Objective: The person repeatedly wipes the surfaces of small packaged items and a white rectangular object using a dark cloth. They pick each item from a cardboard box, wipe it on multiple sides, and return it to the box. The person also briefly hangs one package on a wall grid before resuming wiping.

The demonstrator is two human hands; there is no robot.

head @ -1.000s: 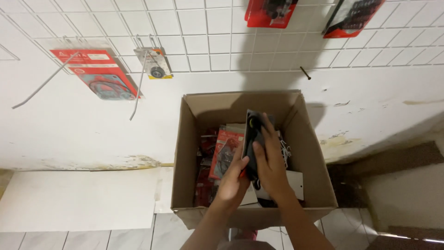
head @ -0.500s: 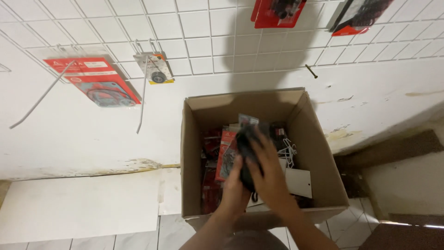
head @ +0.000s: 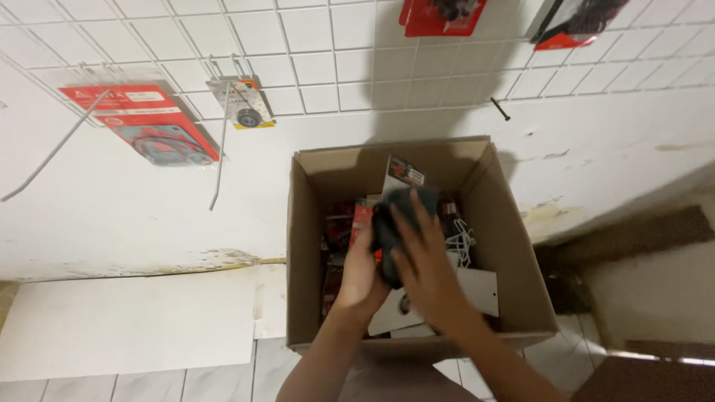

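Note:
An open cardboard box (head: 305, 246) stands on the floor against a white wall. Both my hands are inside it, around a dark packaged item (head: 396, 195) with a black card top. My left hand (head: 363, 275) grips the item from the left side. My right hand (head: 424, 264) lies over its front with fingers spread. Under them lie red packets (head: 341, 223), white cards (head: 477, 286) and white wire hooks (head: 463, 234).
A white wire grid (head: 320, 67) on the wall carries hanging goods: a red pack (head: 141, 123) at left, a small wheel pack (head: 244, 104), two red packs (head: 441, 13) at the top. Loose metal hooks (head: 220, 156) dangle at left. Tiled floor (head: 216, 372) below.
The view has shifted so the box sits lower right. My hands have lifted the dark item slightly and my right hand has spread over its front.

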